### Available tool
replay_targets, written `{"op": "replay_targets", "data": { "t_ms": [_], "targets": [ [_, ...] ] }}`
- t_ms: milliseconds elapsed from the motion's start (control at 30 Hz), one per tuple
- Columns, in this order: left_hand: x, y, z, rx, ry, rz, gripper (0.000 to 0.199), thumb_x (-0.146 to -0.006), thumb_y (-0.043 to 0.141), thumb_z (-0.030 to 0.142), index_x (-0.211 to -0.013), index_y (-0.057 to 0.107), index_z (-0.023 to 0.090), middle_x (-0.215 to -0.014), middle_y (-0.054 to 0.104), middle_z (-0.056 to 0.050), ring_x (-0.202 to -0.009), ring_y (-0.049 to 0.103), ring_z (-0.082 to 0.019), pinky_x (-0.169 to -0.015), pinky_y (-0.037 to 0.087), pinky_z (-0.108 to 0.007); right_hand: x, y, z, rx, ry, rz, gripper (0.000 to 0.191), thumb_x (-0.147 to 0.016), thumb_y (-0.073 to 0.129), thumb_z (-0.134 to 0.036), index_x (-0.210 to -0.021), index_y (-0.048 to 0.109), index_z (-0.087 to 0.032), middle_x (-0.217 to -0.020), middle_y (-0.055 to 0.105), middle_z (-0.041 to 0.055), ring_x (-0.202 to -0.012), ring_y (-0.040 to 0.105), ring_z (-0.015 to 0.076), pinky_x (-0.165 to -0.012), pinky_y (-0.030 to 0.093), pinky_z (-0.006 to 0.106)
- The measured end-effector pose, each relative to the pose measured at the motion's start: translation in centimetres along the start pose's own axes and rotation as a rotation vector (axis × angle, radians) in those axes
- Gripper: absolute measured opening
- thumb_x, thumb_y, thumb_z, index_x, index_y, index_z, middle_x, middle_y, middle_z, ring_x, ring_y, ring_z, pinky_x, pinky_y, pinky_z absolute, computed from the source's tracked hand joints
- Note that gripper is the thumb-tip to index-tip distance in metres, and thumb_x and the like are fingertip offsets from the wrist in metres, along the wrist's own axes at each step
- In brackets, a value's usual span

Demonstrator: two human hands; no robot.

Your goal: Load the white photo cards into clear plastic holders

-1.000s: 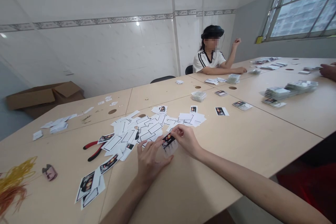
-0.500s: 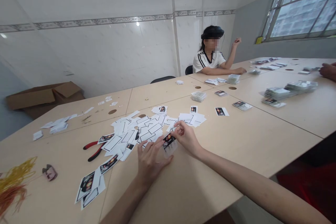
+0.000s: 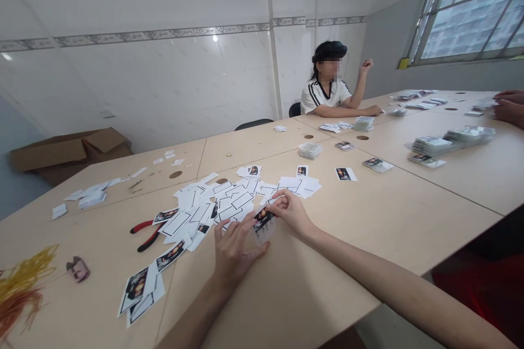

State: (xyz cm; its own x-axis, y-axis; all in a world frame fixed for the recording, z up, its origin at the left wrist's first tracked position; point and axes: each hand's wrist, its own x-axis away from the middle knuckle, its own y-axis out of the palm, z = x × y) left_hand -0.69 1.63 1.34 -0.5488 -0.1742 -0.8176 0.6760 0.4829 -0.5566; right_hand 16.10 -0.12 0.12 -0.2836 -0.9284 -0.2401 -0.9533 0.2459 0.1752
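Pinching the top edge of a clear plastic sleeve (image 3: 265,235) between thumb and fingertips, the right hand (image 3: 291,212) holds a narrow grip, with a small black printed card (image 3: 262,219) visible inside the sleeve. The left hand (image 3: 235,253) stands open, fingers spread, its thumb just beside the sleeve's lower edge; whether they touch, I cannot tell. The sleeve sits toward the near edge of the table (image 3: 347,234), right against the scattered white paper offcuts (image 3: 229,202). A light pinch at the sleeve's edge looks right from here, since it spares the printed face. Red-handled pliers (image 3: 146,235) lie left of the offcuts, tangled yellow and orange strands (image 3: 20,289) sit by the left edge, and stacks of sleeved cards (image 3: 434,145) lie toward the far right, near a co-worker's hands (image 3: 510,109).
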Motion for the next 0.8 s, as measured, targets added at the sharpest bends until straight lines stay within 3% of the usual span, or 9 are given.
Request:
{"op": "replay_targets", "data": {
  "t_ms": [167, 400, 700, 800],
  "targets": [
    [0.01, 0.06, -0.04, 0.005, -0.014, 0.001, 0.037, -0.063, 0.065, 0.028, -0.095, 0.049, 0.019, -0.095, 0.066, -0.007, -0.068, 0.06, -0.016, -0.079, 0.036, -0.038, -0.16, -0.06, -0.12, -0.145, 0.101, -0.024, 0.033, -0.057, 0.068, -0.033, -0.077, 0.048, -0.018, -0.054, 0.051, -0.0047, -0.051, 0.049, 0.0098, -0.053, 0.037, 0.023],
    [0.11, -0.03, -0.07, 0.013, -0.008, 0.017, 0.039, -0.061, 0.067, 0.027, -0.095, 0.049, 0.019, -0.095, 0.066, -0.008, -0.067, 0.06, -0.016, -0.078, 0.036, -0.039, 0.08, -0.33, -0.73, -0.248, 0.289, -0.01, 0.028, -0.054, 0.069, -0.029, -0.072, 0.052, -0.016, -0.064, 0.054, -0.0027, -0.058, 0.049, 0.0077, -0.055, 0.034, 0.02],
    [0.37, 0.04, -0.24, 0.04, -0.071, 0.023, 0.041, -0.061, 0.067, 0.027, -0.097, 0.048, 0.019, -0.096, 0.065, -0.008, -0.068, 0.06, -0.017, -0.078, 0.037, -0.038, -0.85, -0.68, 0.06, -0.401, 0.326, 0.103, 0.02, -0.06, 0.064, -0.029, -0.063, 0.05, -0.015, -0.058, 0.046, -0.0038, -0.051, 0.041, 0.0053, -0.05, 0.032, 0.019],
    [0.42, 0.14, -0.28, 0.04, -0.119, 0.03, 0.042, -0.061, 0.067, 0.029, -0.097, 0.048, 0.019, -0.095, 0.065, -0.008, -0.066, 0.06, -0.017, -0.078, 0.037, -0.038, -0.67, -0.56, -0.4, -0.406, 0.305, 0.085, 0.02, -0.063, 0.061, -0.032, -0.068, 0.051, -0.016, -0.064, 0.049, -0.0023, -0.057, 0.046, 0.0066, -0.054, 0.035, 0.019]
  ]
}}
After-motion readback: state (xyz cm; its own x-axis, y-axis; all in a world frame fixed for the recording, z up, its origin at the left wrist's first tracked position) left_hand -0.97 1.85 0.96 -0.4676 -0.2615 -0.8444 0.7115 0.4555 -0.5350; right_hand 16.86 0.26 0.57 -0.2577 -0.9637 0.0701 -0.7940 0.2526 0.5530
